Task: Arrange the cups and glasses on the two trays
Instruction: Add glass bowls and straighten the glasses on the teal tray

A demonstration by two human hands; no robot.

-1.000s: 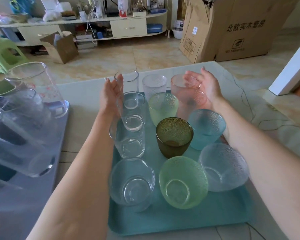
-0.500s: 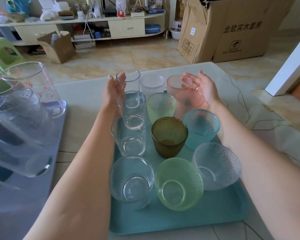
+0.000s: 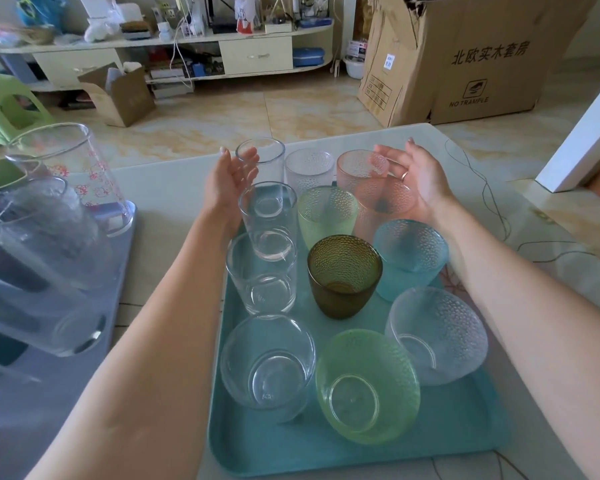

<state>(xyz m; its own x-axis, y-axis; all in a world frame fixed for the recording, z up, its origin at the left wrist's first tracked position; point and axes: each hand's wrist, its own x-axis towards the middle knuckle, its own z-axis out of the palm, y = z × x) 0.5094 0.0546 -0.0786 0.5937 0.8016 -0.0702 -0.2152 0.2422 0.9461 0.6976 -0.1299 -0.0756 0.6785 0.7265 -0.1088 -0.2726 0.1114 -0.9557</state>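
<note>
A teal tray (image 3: 326,452) holds several glasses in rows: clear tumblers (image 3: 262,275) on its left, a dark olive cup (image 3: 343,275) in the middle, green (image 3: 366,386), blue (image 3: 409,254), pink (image 3: 381,206) and frosted cups around it. My left hand (image 3: 227,183) is open, palm inward, beside the far clear tumbler (image 3: 260,157) at the tray's left far corner. My right hand (image 3: 418,183) is open beside the far pink cup (image 3: 359,164), fingers near its rim. A grey-blue tray (image 3: 49,393) at the left carries several clear mugs and glasses (image 3: 70,181).
Both trays rest on a pale table (image 3: 174,188). A thin cable (image 3: 492,209) lies across the table to the right. Beyond the table are a big cardboard box (image 3: 465,57), a small open box (image 3: 122,95), a green stool (image 3: 7,109) and a low cabinet (image 3: 253,57).
Both hands have eased slightly outward from the far row of glasses. The view has shifted a little; the glasses stay where they were.
</note>
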